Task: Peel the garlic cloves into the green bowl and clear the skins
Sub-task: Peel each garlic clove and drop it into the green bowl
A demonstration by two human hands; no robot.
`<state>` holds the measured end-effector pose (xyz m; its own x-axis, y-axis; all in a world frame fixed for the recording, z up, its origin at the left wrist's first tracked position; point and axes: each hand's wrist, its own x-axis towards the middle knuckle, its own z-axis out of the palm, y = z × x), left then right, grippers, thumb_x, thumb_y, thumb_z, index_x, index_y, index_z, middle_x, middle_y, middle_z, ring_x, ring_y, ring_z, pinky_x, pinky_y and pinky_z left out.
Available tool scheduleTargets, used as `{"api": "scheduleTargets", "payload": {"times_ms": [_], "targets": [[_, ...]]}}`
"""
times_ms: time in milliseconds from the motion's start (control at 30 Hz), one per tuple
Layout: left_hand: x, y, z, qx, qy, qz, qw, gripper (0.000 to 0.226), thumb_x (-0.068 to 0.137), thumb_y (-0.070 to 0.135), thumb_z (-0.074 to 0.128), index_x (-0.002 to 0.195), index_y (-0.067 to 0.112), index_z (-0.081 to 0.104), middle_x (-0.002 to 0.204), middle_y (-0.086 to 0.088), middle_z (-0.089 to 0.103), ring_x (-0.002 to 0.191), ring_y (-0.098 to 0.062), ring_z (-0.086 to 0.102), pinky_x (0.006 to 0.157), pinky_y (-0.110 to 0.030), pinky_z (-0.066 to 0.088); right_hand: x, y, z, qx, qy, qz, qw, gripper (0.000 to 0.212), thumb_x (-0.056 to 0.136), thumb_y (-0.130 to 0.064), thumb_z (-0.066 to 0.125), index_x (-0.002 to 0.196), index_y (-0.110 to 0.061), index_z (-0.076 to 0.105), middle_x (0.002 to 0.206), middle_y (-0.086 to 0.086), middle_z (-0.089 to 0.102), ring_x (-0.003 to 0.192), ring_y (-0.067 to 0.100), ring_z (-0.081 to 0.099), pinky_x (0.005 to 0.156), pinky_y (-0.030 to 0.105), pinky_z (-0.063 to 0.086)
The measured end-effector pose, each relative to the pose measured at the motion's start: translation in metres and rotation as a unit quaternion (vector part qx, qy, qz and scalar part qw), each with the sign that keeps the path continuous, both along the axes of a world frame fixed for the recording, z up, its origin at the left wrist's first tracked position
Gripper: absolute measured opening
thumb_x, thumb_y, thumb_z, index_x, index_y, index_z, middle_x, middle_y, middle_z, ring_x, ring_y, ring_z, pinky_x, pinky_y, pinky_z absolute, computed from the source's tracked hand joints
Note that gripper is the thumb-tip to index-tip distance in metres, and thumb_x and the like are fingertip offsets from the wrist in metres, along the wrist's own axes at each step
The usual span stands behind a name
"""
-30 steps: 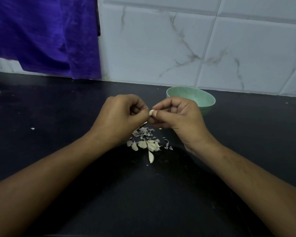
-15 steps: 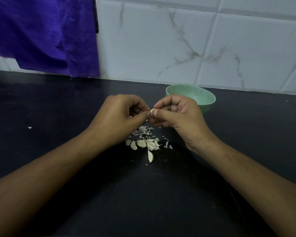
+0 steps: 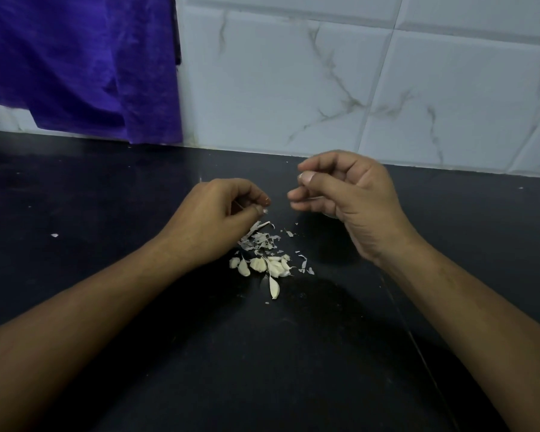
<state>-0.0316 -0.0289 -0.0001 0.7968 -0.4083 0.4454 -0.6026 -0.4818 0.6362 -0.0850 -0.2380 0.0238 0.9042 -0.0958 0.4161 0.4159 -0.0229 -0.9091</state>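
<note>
My left hand (image 3: 212, 219) hovers just above a pile of dry garlic skins (image 3: 259, 240) on the black counter, pinching a small scrap of skin (image 3: 265, 210) between thumb and forefinger. Below the skins lie several pale garlic cloves (image 3: 262, 265), with one more clove (image 3: 274, 288) a little nearer me. My right hand (image 3: 356, 198) is raised farther back and to the right, fingers curled and thumb against forefinger. No clove shows in it. The green bowl is hidden behind this hand.
The black counter (image 3: 262, 369) runs back to a white marbled tile wall (image 3: 325, 88). A purple cloth (image 3: 75, 67) hangs at the back left. A stray fleck of skin (image 3: 54, 235) lies on the counter at the left.
The hands, joined on one clove before, have come apart. The right hand went up and back over the bowl; the left stayed low with a scrap of skin.
</note>
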Motion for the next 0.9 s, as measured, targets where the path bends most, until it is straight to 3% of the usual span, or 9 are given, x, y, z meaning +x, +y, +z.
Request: {"api": "scheduleTargets", "payload": {"times_ms": [133,233,333,467,600,667,767,833,900], "targets": [[-0.001,0.0,0.0,0.004,0.009,0.0,1.0,0.007,0.096,0.028,0.073,0.1,0.031,0.078,0.082,0.013,0.075,0.066,0.004,0.067,0.065,-0.018,0.048,0.003,-0.024,0.015,-0.06,-0.087,-0.1,0.989,0.008,0.09,0.004,0.073,0.091,-0.003,0.069,0.072,0.007,0.07,0.068,0.022,0.071,0.074,0.033,0.062],[-0.002,-0.001,0.0,0.012,0.009,0.002,1.0,0.005,0.093,0.035,0.075,0.092,0.031,0.077,0.077,0.013,0.073,0.065,0.002,0.065,0.062,-0.017,0.044,0.01,-0.049,0.019,-0.135,-0.128,-0.176,0.967,0.002,0.091,-0.007,0.076,0.093,-0.007,0.075,0.08,0.006,0.076,0.078,0.026,0.075,0.082,0.034,0.06],[-0.003,-0.001,0.001,0.018,0.003,0.009,1.0,0.017,0.093,0.043,0.075,0.084,0.029,0.074,0.072,0.011,0.072,0.062,-0.001,0.063,0.061,-0.02,0.045,0.017,-0.064,0.013,-0.182,-0.122,-0.221,0.95,0.004,0.093,-0.016,0.075,0.093,-0.018,0.078,0.086,0.001,0.079,0.088,0.021,0.076,0.088,0.033,0.06],[-0.003,0.0,0.001,0.019,0.006,0.009,1.0,0.022,0.089,0.045,0.079,0.078,0.027,0.071,0.07,0.01,0.07,0.061,-0.004,0.061,0.063,-0.026,0.048,0.025,-0.071,0.004,-0.255,-0.083,-0.257,0.929,0.007,0.094,-0.02,0.074,0.096,-0.02,0.08,0.088,-0.012,0.078,0.086,0.001,0.072,0.081,0.019,0.053],[-0.002,0.0,0.001,0.002,0.025,0.008,1.0,0.015,0.085,0.033,0.085,0.081,0.027,0.071,0.074,0.011,0.071,0.066,-0.008,0.065,0.066,-0.025,0.052,0.028,-0.074,0.0,-0.28,-0.054,-0.262,0.922,0.014,0.097,-0.022,0.069,0.105,-0.023,0.081,0.101,-0.017,0.077,0.104,-0.003,0.069,0.101,0.025,0.053],[-0.003,0.001,0.001,-0.005,0.033,-0.003,0.999,0.012,0.087,0.02,0.081,0.083,0.028,0.072,0.077,0.01,0.071,0.07,-0.009,0.067,0.07,-0.031,0.059,0.027,-0.075,0.0,-0.268,-0.058,-0.269,0.923,0.016,0.098,-0.022,0.068,0.108,-0.023,0.081,0.104,-0.016,0.076,0.108,-0.004,0.068,0.105,0.028,0.052],[-0.001,0.004,0.001,-0.005,0.046,-0.019,0.999,0.023,0.093,0.01,0.068,0.085,0.031,0.074,0.076,0.006,0.073,0.076,-0.022,0.073,0.073,-0.05,0.064,0.024,-0.07,0.004,-0.242,-0.081,-0.278,0.926,0.016,0.098,-0.022,0.068,0.109,-0.023,0.08,0.103,-0.016,0.076,0.107,-0.003,0.068,0.102,0.028,0.053],[0.0,0.005,0.001,-0.001,0.056,-0.024,0.998,0.029,0.094,0.009,0.06,0.084,0.033,0.073,0.076,0.001,0.074,0.077,-0.028,0.073,0.073,-0.054,0.063,0.02,-0.062,0.005,-0.23,-0.112,-0.277,0.926,0.015,0.098,-0.022,0.068,0.108,-0.023,0.08,0.102,-0.014,0.077,0.102,0.002,0.07,0.094,0.029,0.056],[-0.001,0.004,0.002,-0.001,0.062,-0.027,0.998,0.031,0.093,0.008,0.053,0.083,0.031,0.071,0.077,0.0,0.074,0.074,-0.022,0.073,0.076,-0.053,0.063,0.013,-0.048,0.005,-0.241,-0.147,-0.261,0.923,0.013,0.097,-0.021,0.069,0.104,-0.021,0.08,0.1,-0.01,0.077,0.096,0.006,0.07,0.083,0.025,0.054]]}}
